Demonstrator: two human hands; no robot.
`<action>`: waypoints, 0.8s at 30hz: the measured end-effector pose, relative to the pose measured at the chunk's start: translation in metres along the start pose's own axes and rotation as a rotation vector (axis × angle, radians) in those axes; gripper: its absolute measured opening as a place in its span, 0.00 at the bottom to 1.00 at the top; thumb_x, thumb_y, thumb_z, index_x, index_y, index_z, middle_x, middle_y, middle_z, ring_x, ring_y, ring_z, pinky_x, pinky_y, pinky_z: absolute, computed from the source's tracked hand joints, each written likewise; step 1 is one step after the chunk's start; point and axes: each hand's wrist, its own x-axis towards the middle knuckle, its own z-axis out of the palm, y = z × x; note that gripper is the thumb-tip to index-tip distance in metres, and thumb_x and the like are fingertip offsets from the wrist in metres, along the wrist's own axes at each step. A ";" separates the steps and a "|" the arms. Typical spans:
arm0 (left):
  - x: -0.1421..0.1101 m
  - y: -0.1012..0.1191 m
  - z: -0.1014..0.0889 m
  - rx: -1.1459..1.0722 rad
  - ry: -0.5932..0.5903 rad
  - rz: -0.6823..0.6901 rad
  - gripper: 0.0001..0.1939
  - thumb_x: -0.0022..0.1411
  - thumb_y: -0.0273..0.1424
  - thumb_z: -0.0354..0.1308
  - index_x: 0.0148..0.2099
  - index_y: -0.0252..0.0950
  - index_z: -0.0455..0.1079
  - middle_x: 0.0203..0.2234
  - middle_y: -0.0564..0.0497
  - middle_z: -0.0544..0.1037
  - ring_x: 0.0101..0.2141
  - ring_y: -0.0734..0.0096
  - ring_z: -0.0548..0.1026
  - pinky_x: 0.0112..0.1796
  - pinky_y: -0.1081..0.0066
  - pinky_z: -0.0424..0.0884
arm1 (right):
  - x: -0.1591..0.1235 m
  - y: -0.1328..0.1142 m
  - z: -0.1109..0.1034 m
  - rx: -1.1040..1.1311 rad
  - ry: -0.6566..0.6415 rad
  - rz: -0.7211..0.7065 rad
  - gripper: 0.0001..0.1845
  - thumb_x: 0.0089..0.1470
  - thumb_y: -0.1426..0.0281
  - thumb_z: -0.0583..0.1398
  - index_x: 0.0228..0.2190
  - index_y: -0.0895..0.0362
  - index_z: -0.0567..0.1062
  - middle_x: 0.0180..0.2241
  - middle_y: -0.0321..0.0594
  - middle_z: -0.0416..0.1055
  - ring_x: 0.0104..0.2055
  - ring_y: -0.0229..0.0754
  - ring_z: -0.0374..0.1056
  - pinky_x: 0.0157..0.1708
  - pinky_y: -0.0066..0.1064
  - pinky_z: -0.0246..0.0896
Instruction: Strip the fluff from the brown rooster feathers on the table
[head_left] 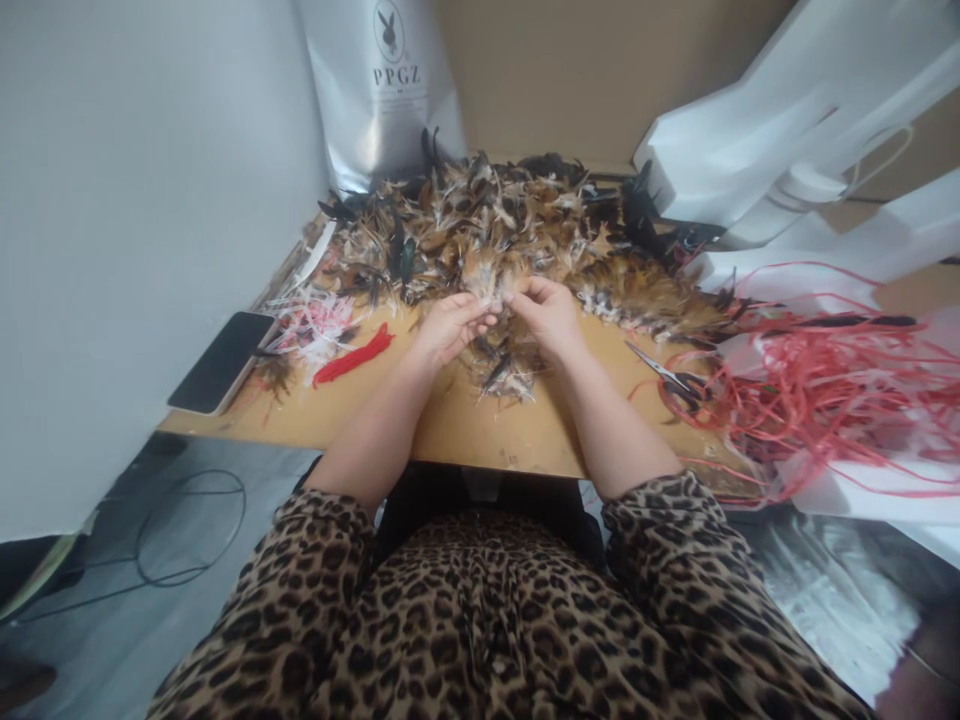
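Brown feathers are pinched between my two hands, just in front of a large feather pile at the back of the table. My left hand closes its fingertips on the feathers' pale lower ends. From the other side my right hand grips the same feathers with thumb and finger. Below them a small heap of loose feathers lies on the table. A row of brown feathers rests to the right of my right hand.
Red string, pink and white strips and a phone lie at left. Open scissors lie at right beside tangled pink ribbon. A silver bag stands behind, and a white wall borders the left side.
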 end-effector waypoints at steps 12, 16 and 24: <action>0.000 -0.003 0.003 0.193 -0.046 0.047 0.06 0.53 0.26 0.65 0.28 0.28 0.73 0.23 0.50 0.78 0.20 0.84 0.72 0.24 0.82 0.67 | -0.002 -0.002 -0.001 -0.105 -0.045 0.014 0.11 0.43 0.64 0.65 0.21 0.58 0.72 0.22 0.34 0.71 0.25 0.34 0.62 0.27 0.27 0.56; 0.000 -0.003 0.003 0.218 -0.055 0.074 0.07 0.52 0.27 0.66 0.27 0.28 0.73 0.22 0.50 0.78 0.19 0.84 0.72 0.23 0.82 0.67 | 0.000 0.000 -0.001 -0.105 -0.061 0.013 0.11 0.43 0.63 0.65 0.22 0.58 0.73 0.24 0.35 0.72 0.26 0.35 0.63 0.29 0.28 0.59; 0.003 0.001 0.000 0.105 0.044 0.139 0.10 0.52 0.30 0.67 0.26 0.30 0.71 0.22 0.51 0.78 0.20 0.86 0.71 0.23 0.84 0.66 | 0.010 0.011 -0.025 -0.392 0.032 0.028 0.11 0.45 0.63 0.62 0.28 0.59 0.77 0.25 0.37 0.73 0.28 0.37 0.65 0.32 0.30 0.61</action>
